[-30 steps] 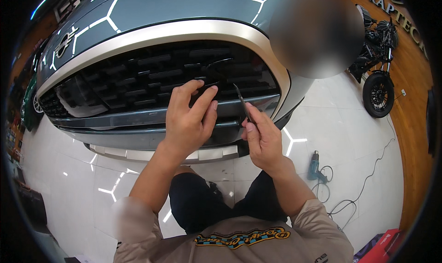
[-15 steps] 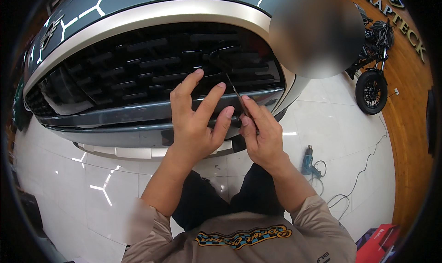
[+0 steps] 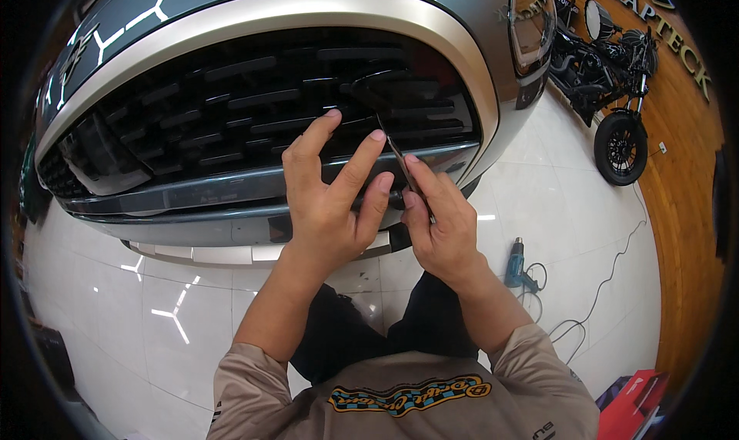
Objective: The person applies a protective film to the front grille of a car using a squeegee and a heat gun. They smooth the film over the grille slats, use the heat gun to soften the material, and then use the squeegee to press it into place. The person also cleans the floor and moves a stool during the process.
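Black front grille [image 3: 254, 97] is right up against the action here, just ahead of the grip and spreading off to its left, fixed in the nose of the car with the pale satin surround [image 3: 254, 26] arching over it.

Right hand [image 3: 445, 228] has a slim pen-style tool [image 3: 399, 157] pinched between thumb and fingers, pointy end angled up and left to the lower right part of the grille. Pretty sure the tip's at the surface, but can't swear it's touching. Left hand [image 3: 327, 197] is empty, fingers fanned out just left of the grip, middle fingertip right beside the tool.

Progress-wise, I'd call it mid-job: grille and surround are both on the car, and the work seems to be down to one small patch at the tip. No clear cut line or finished edge shows, so no idea how much is done, but that patch looks like part of what's left. Also a curved glossy line [image 3: 377, 74] beyond the tip, could be a film edge or just a reflection, lol.

Heat gun [image 3: 515, 264] is lying on the floor to the right of the grip, not in use.
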The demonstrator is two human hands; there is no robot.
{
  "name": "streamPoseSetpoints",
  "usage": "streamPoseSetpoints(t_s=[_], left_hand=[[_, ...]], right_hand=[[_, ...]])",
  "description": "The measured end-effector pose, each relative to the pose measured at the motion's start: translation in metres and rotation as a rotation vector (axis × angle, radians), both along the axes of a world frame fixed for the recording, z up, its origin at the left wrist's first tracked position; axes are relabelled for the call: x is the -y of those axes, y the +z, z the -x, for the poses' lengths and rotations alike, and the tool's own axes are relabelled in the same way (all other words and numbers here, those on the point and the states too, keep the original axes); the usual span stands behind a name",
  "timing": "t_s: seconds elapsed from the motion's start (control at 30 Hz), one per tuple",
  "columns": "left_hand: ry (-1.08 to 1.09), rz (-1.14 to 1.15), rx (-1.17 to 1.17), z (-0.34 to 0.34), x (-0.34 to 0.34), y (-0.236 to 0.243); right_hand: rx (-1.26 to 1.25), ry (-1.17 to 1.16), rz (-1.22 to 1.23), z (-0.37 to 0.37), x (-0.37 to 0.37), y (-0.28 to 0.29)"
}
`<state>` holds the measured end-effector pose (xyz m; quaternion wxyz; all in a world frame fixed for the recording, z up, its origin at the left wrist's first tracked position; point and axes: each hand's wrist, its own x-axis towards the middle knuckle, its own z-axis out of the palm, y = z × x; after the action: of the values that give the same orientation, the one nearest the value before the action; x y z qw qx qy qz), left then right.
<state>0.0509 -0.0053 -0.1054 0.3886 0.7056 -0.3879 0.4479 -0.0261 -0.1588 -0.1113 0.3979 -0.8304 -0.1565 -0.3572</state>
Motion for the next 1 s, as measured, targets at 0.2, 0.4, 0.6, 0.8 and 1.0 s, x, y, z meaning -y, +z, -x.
streamPoseSetpoints(t_s=[0.2,0.4,0.6,0.8,1.0], left_hand=[[0.000,-0.003,0.001,0.0005,0.0011,0.0006],[0.011,-0.011,0.012,0.0000,0.0013,-0.0003],[0.019,-0.022,0.010,0.0006,0.0013,0.0005],[0.032,-0.033,0.007,0.0008,0.0013,0.0012],[0.033,-0.031,0.020,-0.0008,-0.0002,0.0006]], right_hand=[[0.008,-0.016,0.036,-0.0005,0.0013,-0.0018],[-0.003,-0.004,-0.013,-0.0002,-0.0014,-0.0058],[-0.003,-0.005,-0.019,-0.0020,-0.0021,-0.0072],[0.002,-0.027,-0.036,-0.0029,-0.0024,-0.0081],[0.006,-0.074,0.026,-0.0024,-0.0020,-0.0062]])
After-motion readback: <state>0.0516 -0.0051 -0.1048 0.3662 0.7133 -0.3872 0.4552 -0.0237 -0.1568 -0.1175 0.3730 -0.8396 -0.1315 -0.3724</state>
